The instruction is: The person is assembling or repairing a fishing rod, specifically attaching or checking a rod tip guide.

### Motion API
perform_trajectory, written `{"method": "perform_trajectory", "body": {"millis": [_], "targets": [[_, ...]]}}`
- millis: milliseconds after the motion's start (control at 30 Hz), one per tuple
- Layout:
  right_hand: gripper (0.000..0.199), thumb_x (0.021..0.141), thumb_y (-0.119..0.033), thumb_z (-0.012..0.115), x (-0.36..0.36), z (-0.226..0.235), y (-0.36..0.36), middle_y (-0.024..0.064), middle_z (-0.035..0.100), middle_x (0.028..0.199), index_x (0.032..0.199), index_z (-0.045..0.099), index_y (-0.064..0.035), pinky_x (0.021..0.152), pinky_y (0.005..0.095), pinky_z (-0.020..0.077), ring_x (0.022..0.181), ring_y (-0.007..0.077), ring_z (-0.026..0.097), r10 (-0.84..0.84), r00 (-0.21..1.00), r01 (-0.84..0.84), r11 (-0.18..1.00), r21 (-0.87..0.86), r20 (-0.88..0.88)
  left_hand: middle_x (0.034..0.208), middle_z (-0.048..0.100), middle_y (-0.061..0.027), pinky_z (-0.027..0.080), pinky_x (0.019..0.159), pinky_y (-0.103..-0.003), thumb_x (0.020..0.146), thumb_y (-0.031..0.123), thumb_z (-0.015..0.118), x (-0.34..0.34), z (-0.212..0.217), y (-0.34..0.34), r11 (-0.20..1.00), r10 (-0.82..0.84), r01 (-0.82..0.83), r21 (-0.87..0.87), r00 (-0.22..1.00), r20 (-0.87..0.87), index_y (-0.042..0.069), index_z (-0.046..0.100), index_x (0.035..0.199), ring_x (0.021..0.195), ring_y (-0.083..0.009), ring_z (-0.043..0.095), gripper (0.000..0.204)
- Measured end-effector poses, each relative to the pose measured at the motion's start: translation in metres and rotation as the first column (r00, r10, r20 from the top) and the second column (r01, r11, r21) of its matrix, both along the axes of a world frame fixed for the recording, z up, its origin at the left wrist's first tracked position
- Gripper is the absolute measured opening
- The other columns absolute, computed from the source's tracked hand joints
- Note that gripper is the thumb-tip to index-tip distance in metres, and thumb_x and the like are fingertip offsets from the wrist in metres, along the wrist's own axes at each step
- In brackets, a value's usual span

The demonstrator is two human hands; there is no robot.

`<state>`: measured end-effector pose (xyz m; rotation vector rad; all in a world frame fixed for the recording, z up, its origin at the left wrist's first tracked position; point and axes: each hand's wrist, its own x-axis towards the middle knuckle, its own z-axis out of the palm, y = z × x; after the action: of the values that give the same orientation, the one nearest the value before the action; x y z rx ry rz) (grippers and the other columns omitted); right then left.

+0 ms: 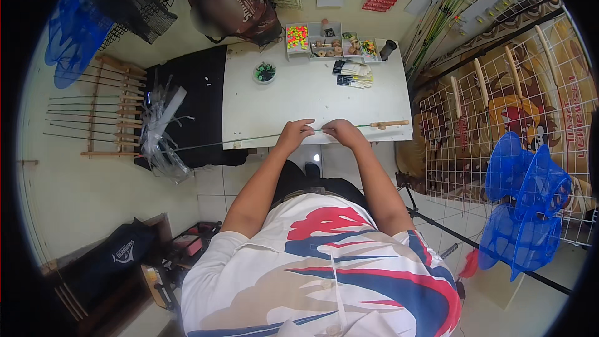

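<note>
A thin green fishing rod with a pale wooden handle runs along the near edge of the white table, its handle to the right and its tip reaching left past the table. My left hand is curled round the shaft, thumb and fingers bent toward my right hand. Close by on the right, my right hand pinches the same shaft just left of the handle. A short stretch of shaft shows between the two hands. Whether a thread or small part sits in the fingertips is too small to tell.
On the white table stand a bowl of small dark-green parts, gloves or packets and boxes of colourful parts. A rack of thin rods and clear plastic bags lie left. Blue nets hang right.
</note>
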<state>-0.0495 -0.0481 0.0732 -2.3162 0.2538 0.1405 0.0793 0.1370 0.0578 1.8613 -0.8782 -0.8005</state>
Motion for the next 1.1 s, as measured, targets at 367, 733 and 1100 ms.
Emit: {"method": "perform_trajectory", "body": {"millis": [367, 733, 1100], "targets": [[0.03, 0.075, -0.021, 0.076, -0.037, -0.029, -0.056, 0.0081, 0.071, 0.106, 0.105, 0.072, -0.0154, 0.107, 0.0492, 0.0391, 0.104, 0.0276, 0.063, -0.112, 0.984, 0.042, 0.899, -0.436, -0.137, 0.09, 0.075, -0.0131, 0.053, 0.082, -0.032, 0.085, 0.012, 0.074, 0.008, 0.001, 0.006, 0.997, 0.064, -0.067, 0.046, 0.996, 0.065, 0.005, 0.065, 0.122, 0.087, -0.022, 0.072, 0.039], [0.015, 0.085, -0.024, 0.067, -0.016, -0.027, -0.021, 0.0097, 0.069, 0.087, 0.096, 0.077, -0.0191, 0.111, 0.0526, 0.0328, 0.098, 0.0262, 0.063, 0.031, 0.996, -0.063, 0.901, -0.43, -0.08, 0.092, 0.074, -0.0146, 0.054, 0.079, -0.033, 0.084, 0.011, 0.073, -0.009, -0.003, -0.009, 0.999, 0.005, -0.007, 0.045, 0.999, 0.034, 0.005, 0.067, 0.118, 0.086, -0.025, 0.072, 0.035], [0.062, 0.069, -0.03, 0.084, -0.048, -0.004, -0.055, 0.0065, 0.067, 0.117, 0.125, 0.062, -0.0159, 0.116, 0.057, 0.0228, 0.121, 0.0249, 0.055, -0.205, 0.978, 0.172, 0.891, -0.419, -0.034, 0.09, 0.074, -0.0152, 0.054, 0.079, -0.034, 0.084, 0.011, 0.073, -0.007, -0.004, -0.004, 0.997, 0.032, -0.036, 0.066, 0.997, 0.069, 0.005, 0.068, 0.116, 0.085, -0.0254, 0.072, 0.033]]}}
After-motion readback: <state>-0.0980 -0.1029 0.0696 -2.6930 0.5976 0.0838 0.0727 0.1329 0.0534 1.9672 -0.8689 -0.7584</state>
